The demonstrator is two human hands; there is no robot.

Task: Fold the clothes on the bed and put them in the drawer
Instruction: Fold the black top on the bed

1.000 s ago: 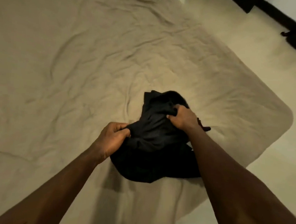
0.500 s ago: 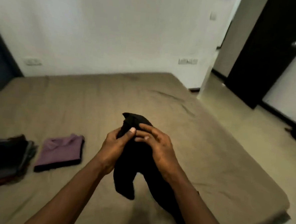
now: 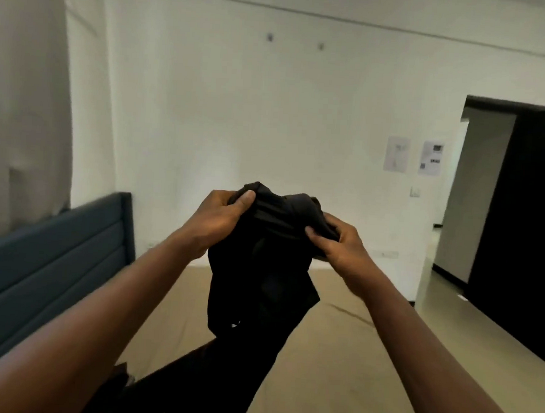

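Your left hand (image 3: 219,225) pinches the top of the black cloth (image 3: 259,288) with its thumb pressed on it. Your right hand (image 3: 336,245) curls round the bunched edge beside it. The cloth hangs down in the air over the tan bed (image 3: 335,354), by the blue headboard (image 3: 54,257).
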